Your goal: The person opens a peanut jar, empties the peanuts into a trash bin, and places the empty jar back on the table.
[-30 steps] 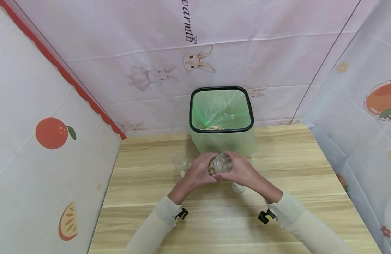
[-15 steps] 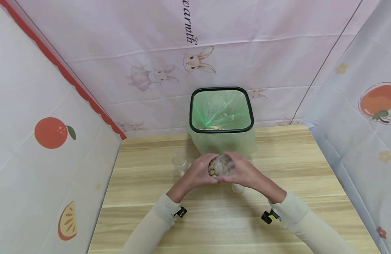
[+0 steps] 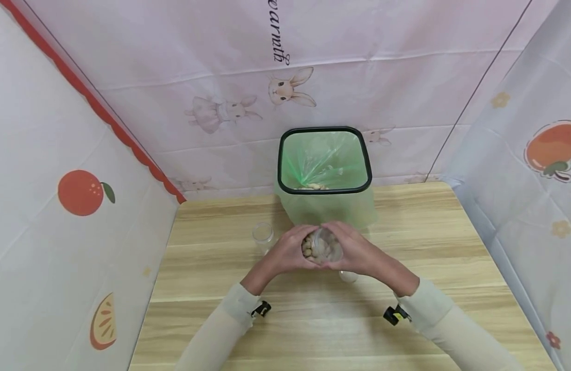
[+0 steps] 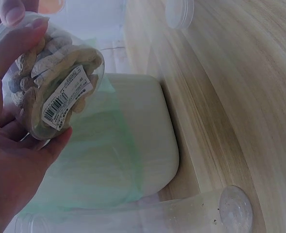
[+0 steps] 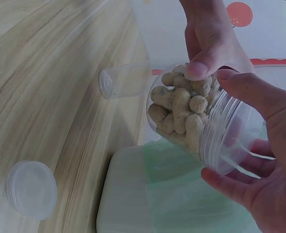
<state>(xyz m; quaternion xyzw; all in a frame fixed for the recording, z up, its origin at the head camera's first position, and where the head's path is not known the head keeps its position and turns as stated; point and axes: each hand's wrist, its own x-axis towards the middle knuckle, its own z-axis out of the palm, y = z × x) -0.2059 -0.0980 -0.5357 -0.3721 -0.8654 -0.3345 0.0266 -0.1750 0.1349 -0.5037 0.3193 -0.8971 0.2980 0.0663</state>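
A clear plastic jar with unshelled peanuts inside lies on its side between both hands, close in front of the bin. My left hand grips the peanut-filled base end, where the left wrist view shows a barcode label. Around the ridged, see-through end curls my right hand, thumb on top and fingers beneath. The two thumbs nearly meet over the jar in the right wrist view. A taller clear jar stands left of the left hand. Partly behind the right wrist sits a round whitish lid.
A bin with a black rim and green liner bag stands at the back of the wood-grain table. Some peanuts lie in its liner. Printed cloth hangs behind and on both sides.
Both hands stay on the jar over about the same spot. The right hand has shifted slightly around its end, its forearm moving a little right, and more of the see-through end shows.
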